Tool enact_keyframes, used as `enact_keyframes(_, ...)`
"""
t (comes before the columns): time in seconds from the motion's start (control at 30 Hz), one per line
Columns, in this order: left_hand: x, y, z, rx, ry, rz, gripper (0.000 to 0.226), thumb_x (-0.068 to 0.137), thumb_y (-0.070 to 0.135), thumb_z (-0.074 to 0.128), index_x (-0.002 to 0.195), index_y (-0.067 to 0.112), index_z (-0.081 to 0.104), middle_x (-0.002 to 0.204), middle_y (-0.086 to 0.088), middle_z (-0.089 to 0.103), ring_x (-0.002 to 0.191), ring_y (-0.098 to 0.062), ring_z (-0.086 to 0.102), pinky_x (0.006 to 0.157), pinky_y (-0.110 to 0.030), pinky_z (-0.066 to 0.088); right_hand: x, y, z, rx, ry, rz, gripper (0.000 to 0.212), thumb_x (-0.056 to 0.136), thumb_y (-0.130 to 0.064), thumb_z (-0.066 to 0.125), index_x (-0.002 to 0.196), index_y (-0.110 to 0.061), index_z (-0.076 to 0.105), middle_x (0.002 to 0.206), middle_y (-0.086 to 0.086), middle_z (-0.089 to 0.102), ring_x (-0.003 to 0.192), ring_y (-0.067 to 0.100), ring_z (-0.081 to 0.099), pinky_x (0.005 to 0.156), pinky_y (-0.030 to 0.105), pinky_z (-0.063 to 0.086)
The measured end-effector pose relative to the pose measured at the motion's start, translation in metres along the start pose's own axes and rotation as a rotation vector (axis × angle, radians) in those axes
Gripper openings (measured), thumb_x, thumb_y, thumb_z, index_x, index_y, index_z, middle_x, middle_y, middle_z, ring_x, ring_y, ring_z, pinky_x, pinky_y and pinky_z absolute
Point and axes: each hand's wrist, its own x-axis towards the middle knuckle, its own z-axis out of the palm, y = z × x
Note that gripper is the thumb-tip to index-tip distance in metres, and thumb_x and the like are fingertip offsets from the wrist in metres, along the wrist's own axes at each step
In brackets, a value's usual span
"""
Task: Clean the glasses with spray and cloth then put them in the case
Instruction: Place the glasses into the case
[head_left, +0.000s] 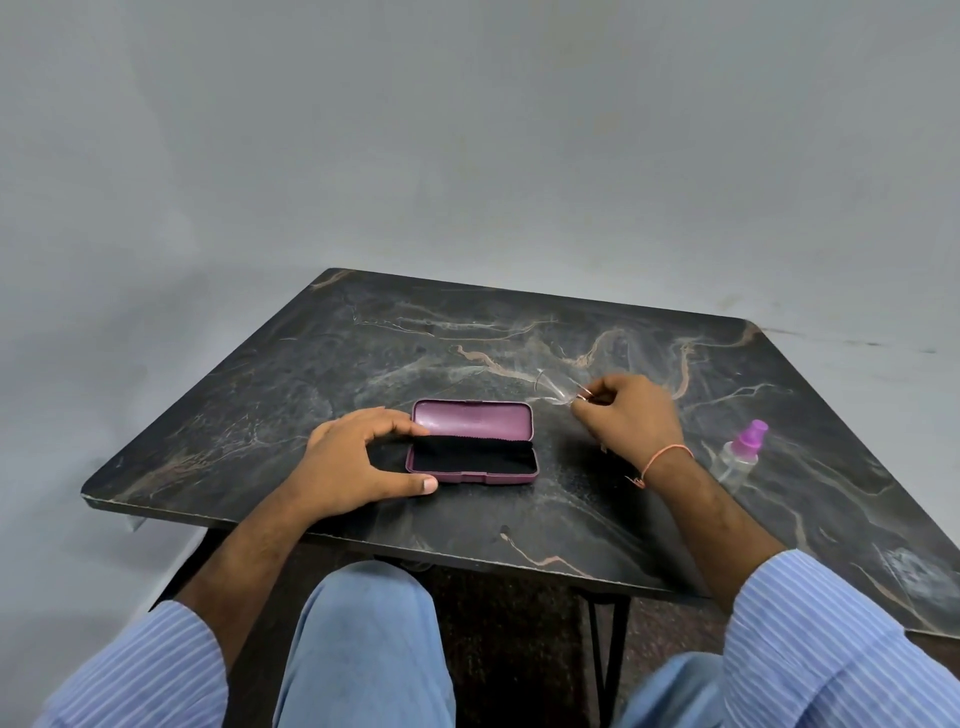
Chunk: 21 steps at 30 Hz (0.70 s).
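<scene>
On surface (363, 338): open case (471, 441), steadied by spread left hand (358, 462); glasses (558, 389), pinched by right hand (631, 418) for stowing; spray (740, 452) aside.

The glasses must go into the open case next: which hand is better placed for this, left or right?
Right. The right hand already pinches the glasses just beside the open case, while the left hand rests at the case's left end, steadying it.
</scene>
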Motion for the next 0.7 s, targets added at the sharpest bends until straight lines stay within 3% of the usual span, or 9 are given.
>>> enact_keyframes(0.13, -0.001, -0.003, 0.002, -0.019, 0.029, 0.008, 0.065, 0.051, 0.09, 0.082, 0.11, 0.065, 0.073, 0.124, 0.059, 0.058, 0.121, 0.03, 0.054, 0.127, -0.048, 0.04, -0.009, -0.018, -0.001, 0.187, 0.07, -0.114, 0.005, 0.082, -0.03, 0.078, 0.082, -0.026, 0.08, 0.069, -0.01, 0.077, 0.067, 0.008, 0.073, 0.077, 0.039, 0.066)
enact_keyframes(0.23, -0.001, -0.005, 0.003, -0.036, 0.041, 0.007, 0.085, 0.047, 0.102, 0.077, 0.119, 0.056, 0.077, 0.128, 0.061, 0.054, 0.121, 0.034, 0.05, 0.128, -0.048, 0.039, -0.026, -0.039, 0.008, 0.183, 0.041, -0.27, 0.012, 0.083, -0.035, 0.077, 0.09, -0.027, 0.083, 0.075, -0.015, 0.077, 0.071, 0.002, 0.072, 0.075, 0.035, 0.065)
enact_keyframes(0.3, -0.001, -0.004, 0.002, -0.039, 0.035, 0.012, 0.079, 0.047, 0.101, 0.078, 0.116, 0.062, 0.074, 0.129, 0.061, 0.053, 0.122, 0.035, 0.049, 0.127, -0.047, 0.039, -0.038, -0.051, 0.017, 0.093, -0.011, -0.348, 0.024, 0.082, -0.048, 0.071, 0.094, -0.031, 0.083, 0.079, -0.016, 0.078, 0.075, 0.002, 0.073, 0.073, 0.032, 0.063)
enact_keyframes(0.43, -0.003, -0.003, 0.002, -0.038, 0.045, 0.027, 0.06, 0.053, 0.088, 0.084, 0.109, 0.072, 0.068, 0.127, 0.055, 0.059, 0.122, 0.031, 0.052, 0.126, -0.045, 0.04, -0.052, -0.062, 0.038, -0.18, -0.042, -0.483, 0.026, 0.088, -0.049, 0.068, 0.105, -0.034, 0.081, 0.094, -0.012, 0.08, 0.092, 0.013, 0.073, 0.076, 0.034, 0.059)
enact_keyframes(0.6, -0.003, -0.001, 0.002, -0.044, 0.06, 0.026, 0.07, 0.052, 0.087, 0.084, 0.115, 0.061, 0.072, 0.134, 0.036, 0.064, 0.134, 0.005, 0.061, 0.128, -0.053, 0.038, -0.059, -0.064, 0.053, -0.363, -0.001, -0.585, 0.033, 0.093, -0.051, 0.06, 0.114, -0.034, 0.08, 0.101, -0.008, 0.078, 0.1, 0.021, 0.071, 0.081, 0.04, 0.057)
enact_keyframes(0.7, -0.004, 0.0, 0.002, -0.052, 0.057, 0.027, 0.074, 0.051, 0.087, 0.084, 0.119, 0.056, 0.075, 0.135, 0.034, 0.065, 0.135, 0.003, 0.061, 0.128, -0.054, 0.038, -0.06, -0.064, 0.054, -0.395, -0.009, -0.625, 0.037, 0.095, -0.053, 0.056, 0.119, -0.036, 0.079, 0.104, -0.008, 0.077, 0.102, 0.023, 0.07, 0.082, 0.041, 0.056)
